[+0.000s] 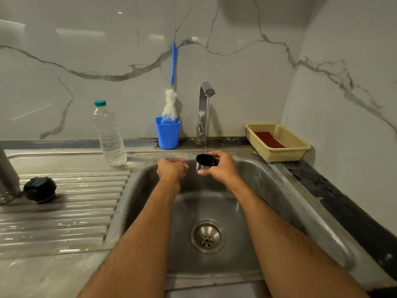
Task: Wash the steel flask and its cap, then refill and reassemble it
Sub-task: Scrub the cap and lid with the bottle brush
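Cap [205,162], round, steel-walled, black-lined.

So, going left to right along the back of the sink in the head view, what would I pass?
Water bottle → blue cup holding a brush → tap → yellow basket with a red sponge.
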